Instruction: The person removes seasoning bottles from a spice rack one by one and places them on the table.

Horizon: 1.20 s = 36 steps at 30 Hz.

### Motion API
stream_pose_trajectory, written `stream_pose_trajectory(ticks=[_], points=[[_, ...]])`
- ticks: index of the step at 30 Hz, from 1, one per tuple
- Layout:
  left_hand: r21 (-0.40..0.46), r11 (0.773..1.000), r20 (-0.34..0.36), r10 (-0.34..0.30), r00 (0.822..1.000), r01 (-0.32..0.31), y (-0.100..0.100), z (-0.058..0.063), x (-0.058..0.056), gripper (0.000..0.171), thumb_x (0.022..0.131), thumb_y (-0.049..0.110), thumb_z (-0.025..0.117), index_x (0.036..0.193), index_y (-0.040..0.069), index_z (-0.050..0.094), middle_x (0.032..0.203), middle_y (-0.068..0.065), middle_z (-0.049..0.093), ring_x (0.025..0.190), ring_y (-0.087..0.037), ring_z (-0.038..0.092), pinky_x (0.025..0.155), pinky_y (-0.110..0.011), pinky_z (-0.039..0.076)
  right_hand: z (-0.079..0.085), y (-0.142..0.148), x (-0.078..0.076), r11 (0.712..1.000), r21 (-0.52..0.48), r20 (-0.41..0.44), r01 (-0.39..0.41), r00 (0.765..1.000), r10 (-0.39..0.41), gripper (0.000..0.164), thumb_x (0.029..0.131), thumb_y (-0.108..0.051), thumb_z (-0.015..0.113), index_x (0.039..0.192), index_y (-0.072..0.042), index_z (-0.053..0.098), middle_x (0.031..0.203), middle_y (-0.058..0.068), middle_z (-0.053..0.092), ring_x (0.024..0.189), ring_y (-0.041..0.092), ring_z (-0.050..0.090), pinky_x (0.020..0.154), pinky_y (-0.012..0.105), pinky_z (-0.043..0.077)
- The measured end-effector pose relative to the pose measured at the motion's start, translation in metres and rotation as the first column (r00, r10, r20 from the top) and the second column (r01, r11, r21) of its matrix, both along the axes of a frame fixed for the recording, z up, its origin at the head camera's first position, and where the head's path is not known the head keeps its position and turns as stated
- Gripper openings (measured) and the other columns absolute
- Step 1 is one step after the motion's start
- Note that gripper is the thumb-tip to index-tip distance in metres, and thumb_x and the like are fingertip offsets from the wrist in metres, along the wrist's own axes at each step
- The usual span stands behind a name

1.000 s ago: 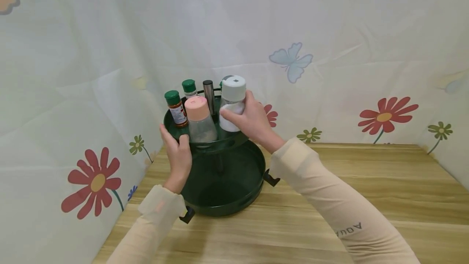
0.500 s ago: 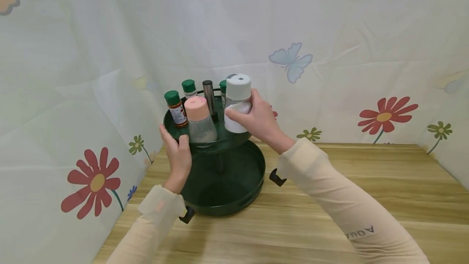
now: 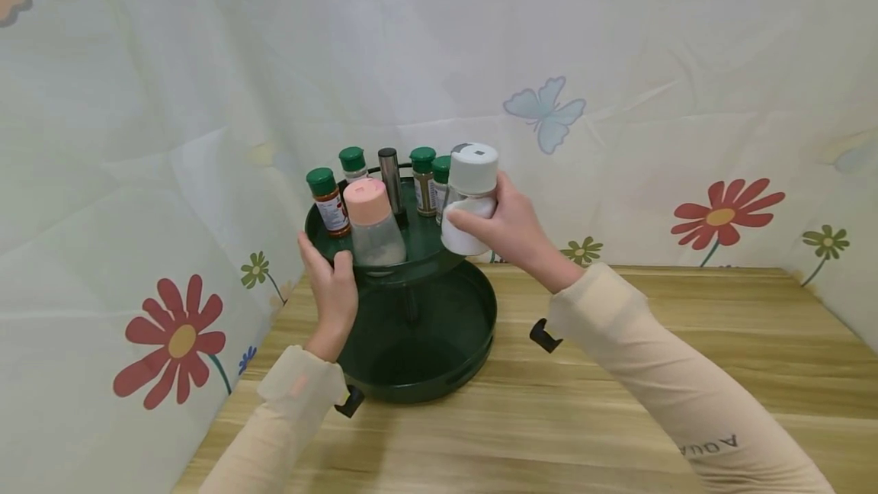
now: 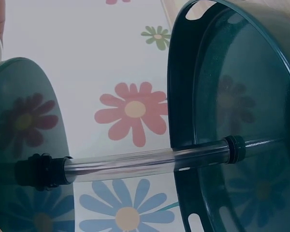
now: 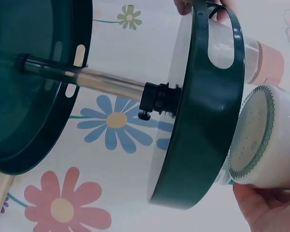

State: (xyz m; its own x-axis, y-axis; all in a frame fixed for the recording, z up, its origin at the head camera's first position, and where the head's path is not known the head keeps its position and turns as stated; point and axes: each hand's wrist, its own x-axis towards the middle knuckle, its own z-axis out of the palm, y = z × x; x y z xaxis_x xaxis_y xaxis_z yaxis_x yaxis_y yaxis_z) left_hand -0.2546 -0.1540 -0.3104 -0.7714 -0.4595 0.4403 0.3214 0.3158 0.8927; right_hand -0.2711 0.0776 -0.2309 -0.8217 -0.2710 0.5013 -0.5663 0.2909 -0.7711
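Note:
My right hand grips a clear jar of white powder with a pale grey-white cap, at the right rim of the upper tray. In the right wrist view the glass jar's ridged base shows outside the tray's wall. My left hand holds the tray's front left rim, thumb near the edge and fingers along the outside. A clear jar with a pink cap stands on that tray beside my left thumb. Behind it are several green-capped spice bottles and the rack's metal post.
The dark green lower tray sits on the wood-grain table, joined to the upper one by a metal pole. A flower-printed white curtain hangs behind and on the left.
My right hand has carried the white-capped jar rightward, from over the upper tray to its right rim. More green-capped bottles now show behind it. The left hand stays in place.

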Motion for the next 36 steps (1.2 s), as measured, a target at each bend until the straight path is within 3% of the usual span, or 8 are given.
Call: stream_pose_trajectory(ticks=[16,26,36], points=[[-0.001,1.0,0.003,-0.004,1.0,0.004,0.0,0.001,0.001,0.074,0.085,0.023,0.038,0.144,0.009,-0.005,0.151,-0.009,-0.004,0.135,-0.016,-0.002,0.111,-0.043,0.003,-0.005,0.026,0.006,1.0,0.03,0.052,0.008,0.999,-0.01,0.063,0.079,-0.024,0.066,0.13,-0.006,0.033,0.121,0.015,0.048,0.105,0.03,0.048,0.089,0.054,0.041],[-0.002,1.0,0.001,0.0,1.0,0.0,0.0,0.001,0.0,0.074,0.085,0.022,0.038,0.144,0.008,-0.004,0.151,-0.009,-0.003,0.135,-0.017,-0.002,0.111,-0.043,0.003,-0.018,0.038,0.004,0.999,0.051,0.035,-0.011,0.999,0.01,0.061,0.078,-0.022,0.067,0.129,-0.009,0.037,0.117,0.013,0.05,0.102,0.028,0.049,0.087,0.053,0.042],[-0.005,1.0,0.001,0.0,1.0,0.0,-0.001,-0.001,-0.002,0.075,0.084,0.023,0.039,0.144,0.008,-0.004,0.151,-0.009,-0.003,0.135,-0.017,-0.001,0.111,-0.043,0.003,-0.036,0.048,0.0,0.993,0.112,0.089,0.025,0.995,-0.035,0.064,0.078,-0.025,0.067,0.129,-0.009,0.033,0.117,0.014,0.049,0.102,0.031,0.05,0.085,0.054,0.043]])
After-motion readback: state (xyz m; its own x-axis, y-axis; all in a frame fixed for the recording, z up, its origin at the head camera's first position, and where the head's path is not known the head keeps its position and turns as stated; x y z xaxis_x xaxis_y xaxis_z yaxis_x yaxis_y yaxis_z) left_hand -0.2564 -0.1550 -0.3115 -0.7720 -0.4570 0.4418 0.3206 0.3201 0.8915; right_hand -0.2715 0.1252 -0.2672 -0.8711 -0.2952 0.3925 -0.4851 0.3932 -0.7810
